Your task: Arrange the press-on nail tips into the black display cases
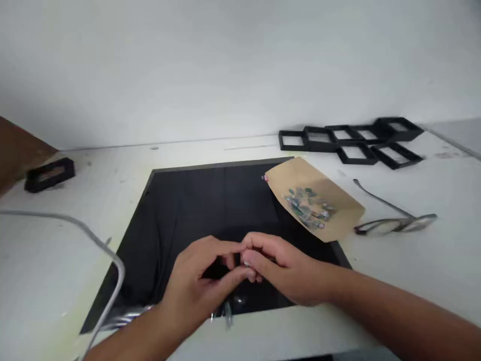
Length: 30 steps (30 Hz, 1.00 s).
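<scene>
My left hand (199,286) and my right hand (281,268) meet fingertip to fingertip over the near edge of a black mat (195,205) on the white table (413,260). Both pinch something small and dark between them that I cannot make out. A small shiny metal piece (228,311) lies just below the hands on the mat's front edge. A tan paper sheet (315,203) on the mat's right corner carries a heap of several small green and mixed parts (308,206).
Glasses (394,220) lie folded on the table at right. Several black square frames (353,140) sit along the back right by the wall. One more black frame (49,174) rests far left. A grey cable (93,240) curves across the left side.
</scene>
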Motion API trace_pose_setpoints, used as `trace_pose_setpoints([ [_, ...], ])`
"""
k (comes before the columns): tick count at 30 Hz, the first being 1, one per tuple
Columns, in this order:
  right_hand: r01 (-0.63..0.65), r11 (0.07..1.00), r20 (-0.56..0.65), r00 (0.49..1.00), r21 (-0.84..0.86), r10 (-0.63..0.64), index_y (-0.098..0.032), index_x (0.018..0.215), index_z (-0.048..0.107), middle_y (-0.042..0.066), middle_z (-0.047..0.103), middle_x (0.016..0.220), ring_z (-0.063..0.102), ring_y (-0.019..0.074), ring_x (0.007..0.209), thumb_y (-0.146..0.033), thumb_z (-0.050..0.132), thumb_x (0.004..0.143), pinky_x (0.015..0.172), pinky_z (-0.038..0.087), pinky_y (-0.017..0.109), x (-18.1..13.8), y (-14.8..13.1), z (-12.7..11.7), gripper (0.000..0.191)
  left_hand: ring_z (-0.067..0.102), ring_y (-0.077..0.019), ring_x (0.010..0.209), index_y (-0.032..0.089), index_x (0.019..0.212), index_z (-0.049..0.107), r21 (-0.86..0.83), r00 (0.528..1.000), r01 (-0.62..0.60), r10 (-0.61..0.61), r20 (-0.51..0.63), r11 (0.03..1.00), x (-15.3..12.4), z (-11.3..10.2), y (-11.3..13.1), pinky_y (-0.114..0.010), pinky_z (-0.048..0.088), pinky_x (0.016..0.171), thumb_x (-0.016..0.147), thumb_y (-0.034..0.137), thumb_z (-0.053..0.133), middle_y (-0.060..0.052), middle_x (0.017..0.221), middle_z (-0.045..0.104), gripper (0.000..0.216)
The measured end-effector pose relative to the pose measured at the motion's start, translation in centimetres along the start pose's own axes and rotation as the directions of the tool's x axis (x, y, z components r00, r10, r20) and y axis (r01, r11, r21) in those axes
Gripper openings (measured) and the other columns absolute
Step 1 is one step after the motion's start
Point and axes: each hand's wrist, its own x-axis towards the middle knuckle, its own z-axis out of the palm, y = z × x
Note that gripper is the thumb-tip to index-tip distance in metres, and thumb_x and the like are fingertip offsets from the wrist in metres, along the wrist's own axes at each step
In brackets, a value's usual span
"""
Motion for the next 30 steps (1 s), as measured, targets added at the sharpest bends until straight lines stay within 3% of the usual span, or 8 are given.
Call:
trace_pose_setpoints([
  [4, 0.034, 0.994, -0.211, 0.976, -0.100, -0.055, -0.023, 0.084, 0.052, -0.006, 0.060, 0.068, 0.055, 0.0069, 0.057, -0.020, 0.052, 0.107, 0.054, 0.046, 0.018, 0.1, -0.5, -1.7, 0.023, 0.069, -0.0081, 0.077, 0.032, 0.132, 0.070, -0.037, 0.996, 0.068, -0.066, 0.057, 0.997, -0.3, -0.6, -0.1, -0.018, 0.054, 0.076, 0.113, 0.049, 0.053, 0.006, 0.085, 0.073, 0.030],
  [9, -0.067, 0.940, -0.439, 0.894, -0.333, -0.091, -0.024, 0.076, 0.054, -0.003, 0.057, 0.063, 0.051, 0.0122, 0.059, -0.023, 0.062, 0.097, 0.061, 0.037, 0.029, 0.9, 0.2, -6.3, 0.022, 0.066, -0.0183, 0.089, 0.035, 0.137, 0.069, -0.094, 0.967, 0.215, -0.198, 0.160, 0.972, -1.2, -0.9, -0.5, -0.031, 0.052, 0.083, 0.114, 0.061, 0.029, 0.000, 0.095, 0.072, 0.052],
  [12, -0.340, 0.810, -0.447, 0.888, -0.477, 0.109, -0.024, 0.085, 0.068, 0.000, 0.067, 0.073, 0.057, 0.0148, 0.063, -0.033, 0.070, 0.093, 0.058, 0.033, 0.029, 1.2, 1.3, -10.0, 0.012, 0.066, -0.0241, 0.098, 0.037, 0.134, 0.071, -0.026, 0.958, 0.231, -0.223, 0.179, 0.973, -1.3, -0.6, -0.7, -0.042, 0.045, 0.097, 0.114, 0.061, 0.025, -0.001, 0.099, 0.073, 0.055],
  [14, -0.531, 0.676, -0.490, 0.826, -0.512, 0.278, -0.024, 0.101, 0.073, 0.003, 0.073, 0.086, 0.062, 0.0175, 0.069, -0.045, 0.069, 0.093, 0.063, 0.041, 0.032, 1.2, 2.2, -12.5, 0.023, 0.066, -0.0275, 0.105, 0.037, 0.131, 0.073, 0.028, 0.956, 0.248, -0.249, 0.156, 0.968, -1.1, -0.4, -0.9, -0.048, 0.038, 0.105, 0.115, 0.058, 0.023, -0.002, 0.102, 0.073, 0.056],
  [17, -0.669, 0.616, -0.552, 0.724, -0.417, 0.413, -0.023, 0.116, 0.073, 0.008, 0.076, 0.104, 0.065, 0.0208, 0.080, -0.055, 0.066, 0.093, 0.067, 0.049, 0.036, 1.2, 3.8, -16.1, 0.039, 0.065, -0.0290, 0.109, 0.038, 0.129, 0.073, 0.059, 0.952, 0.266, -0.272, 0.141, 0.962, -0.9, -0.4, -1.0, -0.050, 0.034, 0.108, 0.115, 0.057, 0.021, -0.001, 0.104, 0.073, 0.057],
  [22, -0.642, 0.586, -0.457, 0.766, -0.494, 0.453, -0.019, 0.131, 0.072, 0.013, 0.077, 0.114, 0.069, 0.0245, 0.090, -0.045, 0.067, 0.096, 0.077, 0.058, 0.041, 3.7, 7.6, -20.2, 0.044, 0.065, -0.0271, 0.109, 0.034, 0.129, 0.071, 0.061, 0.953, 0.245, -0.252, 0.168, 0.968, -0.7, -0.6, -0.8, -0.047, 0.036, 0.106, 0.116, 0.050, 0.022, -0.002, 0.106, 0.073, 0.053],
  [27, -0.555, 0.500, -0.299, 0.811, -0.665, 0.504, -0.018, 0.132, 0.069, 0.011, 0.072, 0.131, 0.071, 0.0247, 0.114, -0.040, 0.070, 0.103, 0.100, 0.061, 0.048, 9.1, 11.9, -20.8, 0.036, 0.063, -0.0220, 0.089, 0.024, 0.085, 0.063, 0.087, 0.946, 0.260, -0.272, 0.177, 0.962, -0.1, -0.6, -0.4, -0.040, 0.041, 0.091, 0.116, 0.045, 0.031, 0.000, 0.087, 0.068, 0.049],
  [30, -0.517, 0.413, -0.217, 0.782, -0.750, 0.584, -0.019, 0.136, 0.067, 0.011, 0.068, 0.139, 0.070, 0.0254, 0.119, -0.043, 0.070, 0.104, 0.100, 0.062, 0.048, 11.7, 13.9, -20.7, 0.040, 0.062, -0.0209, 0.084, 0.024, 0.086, 0.062, 0.088, 0.951, 0.224, -0.238, 0.197, 0.970, 0.1, -0.7, -0.5, -0.038, 0.041, 0.086, 0.115, 0.044, 0.033, 0.001, 0.083, 0.066, 0.045],
])
